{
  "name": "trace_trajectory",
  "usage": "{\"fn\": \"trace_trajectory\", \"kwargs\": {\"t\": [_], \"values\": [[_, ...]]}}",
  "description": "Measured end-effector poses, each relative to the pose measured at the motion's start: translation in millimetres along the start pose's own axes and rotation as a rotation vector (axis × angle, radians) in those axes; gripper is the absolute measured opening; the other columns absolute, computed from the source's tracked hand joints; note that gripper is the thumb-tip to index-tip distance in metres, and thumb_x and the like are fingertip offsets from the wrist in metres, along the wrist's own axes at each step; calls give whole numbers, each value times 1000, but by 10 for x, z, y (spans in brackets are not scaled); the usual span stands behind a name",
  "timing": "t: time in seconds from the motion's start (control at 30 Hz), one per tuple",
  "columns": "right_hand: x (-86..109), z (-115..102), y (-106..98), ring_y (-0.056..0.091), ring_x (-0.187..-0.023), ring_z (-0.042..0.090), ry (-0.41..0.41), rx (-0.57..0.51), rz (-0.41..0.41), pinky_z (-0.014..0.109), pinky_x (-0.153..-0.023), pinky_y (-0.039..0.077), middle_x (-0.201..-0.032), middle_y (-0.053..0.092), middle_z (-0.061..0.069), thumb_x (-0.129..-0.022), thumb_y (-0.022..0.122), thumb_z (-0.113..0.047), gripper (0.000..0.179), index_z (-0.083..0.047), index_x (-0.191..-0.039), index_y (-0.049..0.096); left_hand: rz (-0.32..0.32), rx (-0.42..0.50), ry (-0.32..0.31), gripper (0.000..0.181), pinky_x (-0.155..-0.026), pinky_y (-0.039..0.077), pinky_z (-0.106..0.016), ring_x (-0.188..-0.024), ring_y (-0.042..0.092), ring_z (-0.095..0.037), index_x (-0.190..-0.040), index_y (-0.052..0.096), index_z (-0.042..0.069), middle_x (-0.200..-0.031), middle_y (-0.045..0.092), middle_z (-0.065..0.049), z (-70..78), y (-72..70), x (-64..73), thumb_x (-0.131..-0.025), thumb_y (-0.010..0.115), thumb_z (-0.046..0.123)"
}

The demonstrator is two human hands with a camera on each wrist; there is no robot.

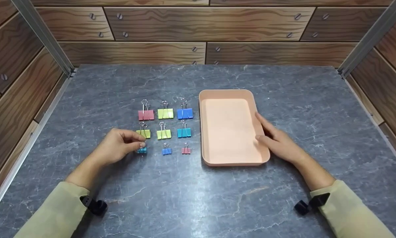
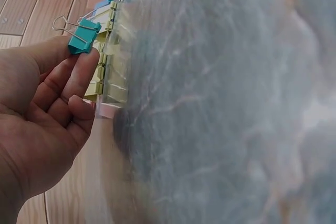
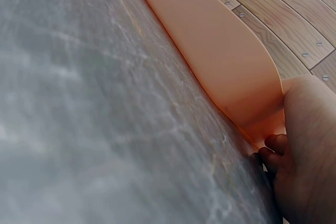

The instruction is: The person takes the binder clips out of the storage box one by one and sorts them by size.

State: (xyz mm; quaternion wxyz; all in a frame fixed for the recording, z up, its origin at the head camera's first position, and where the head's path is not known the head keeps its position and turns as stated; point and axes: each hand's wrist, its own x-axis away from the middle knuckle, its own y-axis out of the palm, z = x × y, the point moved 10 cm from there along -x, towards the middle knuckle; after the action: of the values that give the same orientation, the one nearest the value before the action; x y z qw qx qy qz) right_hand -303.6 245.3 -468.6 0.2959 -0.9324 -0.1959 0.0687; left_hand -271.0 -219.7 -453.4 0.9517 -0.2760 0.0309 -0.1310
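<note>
My left hand pinches a small teal binder clip between thumb and fingertips, at the near left corner of the clip rows. The clip is partly covered by the fingertips in the head view. Right behind it lies a yellow-green binder clip, partly behind the fingers. My right hand grips the right side of a peach rectangular tray, with the thumb over the rim. In the right wrist view, curled fingertips show low beside the tray's outer wall.
Binder clips lie in three rows left of the tray, larger ones at the back: red, yellow-green, blue. Further forward are a teal clip, a small blue clip and a small red clip. Wood-patterned panels surround the grey table.
</note>
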Motion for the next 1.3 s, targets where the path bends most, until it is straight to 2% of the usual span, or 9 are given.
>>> {"fn": "trace_trajectory", "kwargs": {"t": [0.13,0.37,1.07,1.3], "values": [[-3,-3,1,29,-155,29,-2,-1,1,49,-125,24,-171,30,13,-110,61,-28,72,-31,-170,21,-6,2,-10,13,-66,52,-20,-77,64,-9,-106,81,-1,-92,79,-7,-33,17,-1,-94,79,4],[-6,2,-3,28,-155,31,-4,10,2,53,-125,23,-171,28,13,-110,60,-29,73,-31,-171,21,-8,0,-6,12,-64,51,-20,-75,63,-9,-105,82,0,-91,78,-7,-63,38,-10,-94,79,4],[-7,6,5,27,-156,30,4,-11,-4,52,-126,22,-172,27,12,-110,60,-27,72,-31,-170,21,30,22,17,15,-66,52,-19,-78,64,-9,-106,80,-3,-94,78,-12,-65,16,-28,-92,81,2],[-7,7,5,28,-156,30,6,-2,-1,52,-126,22,-172,27,13,-110,61,-27,73,-31,-170,21,41,25,-3,15,-67,53,-19,-78,66,-9,-105,80,-2,-92,78,-10,-101,13,-37,-90,82,1]]}}
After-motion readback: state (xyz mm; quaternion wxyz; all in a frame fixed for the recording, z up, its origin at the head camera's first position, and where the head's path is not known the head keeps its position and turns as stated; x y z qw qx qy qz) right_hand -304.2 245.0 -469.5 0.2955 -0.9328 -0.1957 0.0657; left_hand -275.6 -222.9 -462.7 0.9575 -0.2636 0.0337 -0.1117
